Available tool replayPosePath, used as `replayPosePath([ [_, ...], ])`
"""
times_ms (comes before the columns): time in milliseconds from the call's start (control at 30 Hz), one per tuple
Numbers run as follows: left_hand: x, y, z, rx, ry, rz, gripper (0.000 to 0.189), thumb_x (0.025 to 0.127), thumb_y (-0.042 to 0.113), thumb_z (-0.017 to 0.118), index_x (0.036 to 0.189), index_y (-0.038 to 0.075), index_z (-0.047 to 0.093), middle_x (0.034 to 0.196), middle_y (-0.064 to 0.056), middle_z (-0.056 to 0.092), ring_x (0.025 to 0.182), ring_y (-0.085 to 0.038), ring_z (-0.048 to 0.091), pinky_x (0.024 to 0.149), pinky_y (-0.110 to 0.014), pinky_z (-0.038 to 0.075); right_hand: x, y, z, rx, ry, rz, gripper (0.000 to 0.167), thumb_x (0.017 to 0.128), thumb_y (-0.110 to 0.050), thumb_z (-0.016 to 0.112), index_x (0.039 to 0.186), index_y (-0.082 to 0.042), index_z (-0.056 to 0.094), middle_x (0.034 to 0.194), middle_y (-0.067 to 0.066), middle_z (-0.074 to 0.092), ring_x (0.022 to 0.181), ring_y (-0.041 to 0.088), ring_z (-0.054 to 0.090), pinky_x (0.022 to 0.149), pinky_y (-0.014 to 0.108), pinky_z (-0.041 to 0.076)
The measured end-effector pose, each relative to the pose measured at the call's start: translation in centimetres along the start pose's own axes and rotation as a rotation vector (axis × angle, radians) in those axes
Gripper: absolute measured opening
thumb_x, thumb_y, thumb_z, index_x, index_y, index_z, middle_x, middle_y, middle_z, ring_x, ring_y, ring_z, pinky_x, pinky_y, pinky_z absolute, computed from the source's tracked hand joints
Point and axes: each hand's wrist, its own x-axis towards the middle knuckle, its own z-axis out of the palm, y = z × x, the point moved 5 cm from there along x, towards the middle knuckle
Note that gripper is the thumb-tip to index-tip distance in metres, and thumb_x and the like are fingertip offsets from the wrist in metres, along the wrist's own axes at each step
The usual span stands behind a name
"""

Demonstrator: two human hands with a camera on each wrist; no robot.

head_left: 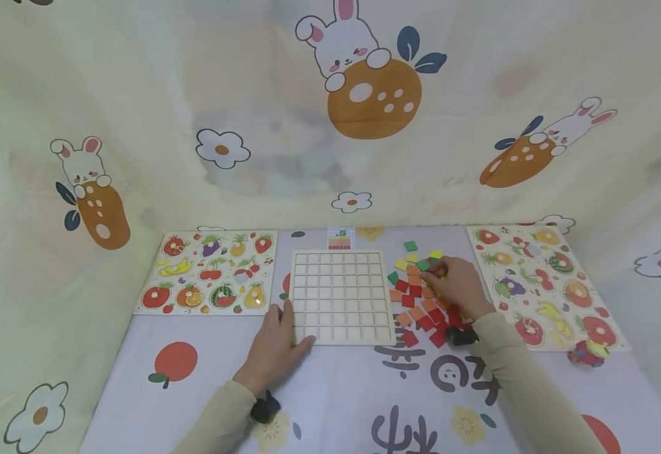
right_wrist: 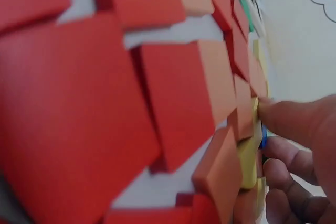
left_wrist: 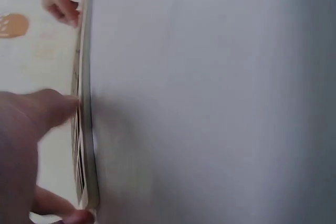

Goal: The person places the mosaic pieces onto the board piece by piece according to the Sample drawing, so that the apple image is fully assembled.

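A pale wooden grid board [head_left: 341,296] lies flat in the middle of the table, its squares bare. My left hand [head_left: 273,347] rests at its lower left corner, with fairly straight fingers along the left side and the thumb at the front edge. To the right of the board is a loose pile of small square tiles, among them a red tile [head_left: 409,339], an orange tile [right_wrist: 216,80] and a yellow tile [right_wrist: 248,163]. My right hand [head_left: 459,284] reaches into the far right of this pile, fingers bent and thumb touching the tiles. Whether it pinches one is hidden.
A fruit puzzle board [head_left: 205,272] lies at the left, a second fruit puzzle board [head_left: 540,287] at the right. Behind the grid board stands a small picture card [head_left: 341,239]. A small colourful object [head_left: 588,353] sits at the right board's near corner. A printed curtain [head_left: 273,82] closes the back.
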Motion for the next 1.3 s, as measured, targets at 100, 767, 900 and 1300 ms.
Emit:
replayPosePath([
  [100,-0.5,-0.2,0.0,-0.025,0.033,-0.025,0.092,0.094,0.047,0.078,0.156,-0.011,0.041,0.101,-0.008,0.040,0.088,-0.018,0.036,0.067,-0.025,0.034,0.0,-0.5,0.2,0.007,-0.019,0.031,0.040,0.099,-0.041,0.074,0.111,-0.003,0.069,0.100,0.015,0.071,0.087,0.028,0.061,0.074,0.036,0.052],
  [767,-1.0,-1.3,0.8,-0.183,0.082,-0.069,0.088,0.096,0.043,0.077,0.162,0.000,0.038,0.103,-0.003,0.039,0.089,-0.013,0.032,0.072,-0.025,0.031,-0.4,-1.5,-1.0,0.128,0.008,-0.058,0.026,0.104,-0.027,0.070,0.113,-0.005,0.062,0.099,0.017,0.075,0.078,0.026,0.063,0.059,0.031,0.050],
  [900,-1.0,-1.4,0.7,-0.178,0.088,-0.071,0.088,0.096,0.043,0.077,0.162,0.000,0.038,0.103,-0.003,0.039,0.090,-0.013,0.032,0.073,-0.025,0.030,-0.6,-1.8,-1.5,0.233,0.082,-0.077,0.025,0.101,-0.035,0.074,0.109,-0.011,0.070,0.097,0.013,0.079,0.078,0.025,0.066,0.058,0.028,0.050],
  [1300,-1.1,-1.9,0.7,-0.189,0.081,-0.094,0.089,0.095,0.044,0.077,0.163,0.003,0.038,0.104,-0.002,0.039,0.092,-0.013,0.032,0.073,-0.025,0.029,-0.3,-2.8,0.3,0.399,0.092,0.002,0.053,0.098,-0.052,0.073,0.135,-0.014,0.073,0.122,0.014,0.077,0.104,0.028,0.074,0.079,0.017,0.053],
])
